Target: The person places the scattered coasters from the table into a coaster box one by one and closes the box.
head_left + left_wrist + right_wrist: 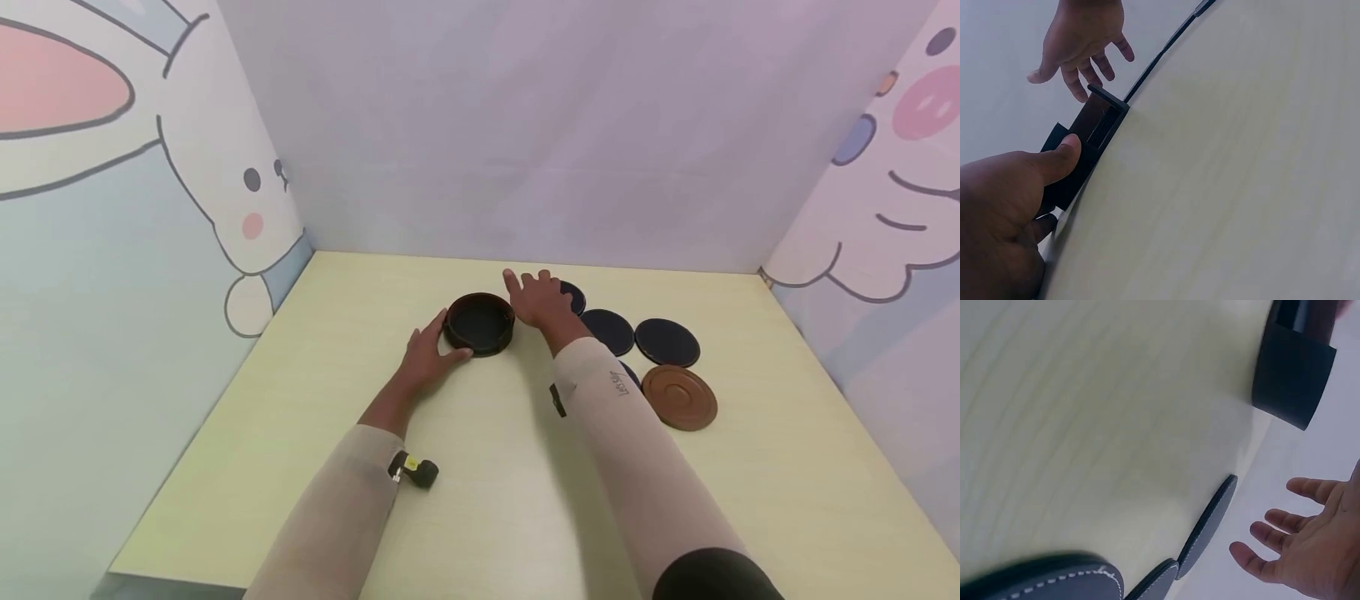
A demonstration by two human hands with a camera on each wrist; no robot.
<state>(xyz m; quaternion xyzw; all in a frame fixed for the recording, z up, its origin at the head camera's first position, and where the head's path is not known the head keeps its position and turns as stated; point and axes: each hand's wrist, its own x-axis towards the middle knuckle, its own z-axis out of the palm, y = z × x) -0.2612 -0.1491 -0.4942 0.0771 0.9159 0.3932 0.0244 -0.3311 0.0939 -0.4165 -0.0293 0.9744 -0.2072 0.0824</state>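
A round dark coaster holder [480, 327] with a notch in its front wall stands on the table. My left hand [427, 360] grips its left side, and in the left wrist view the thumb presses on the wall. To the right of the holder, my right hand [537, 302] hovers with fingers spread and nothing in them. Several round dark coasters lie on the right: one [573, 297] partly behind the right hand, others [608, 332] [1209, 525] nearer. White stitching runs along the edge of a coaster [1054, 578] in the right wrist view.
A brown coaster [679, 398] with ringed relief lies at the right front of the group. The pale wood table [480, 500] meets a plain back curtain [495, 150] and cartoon-printed side walls [862, 250]. The right forearm covers part of one dark coaster.
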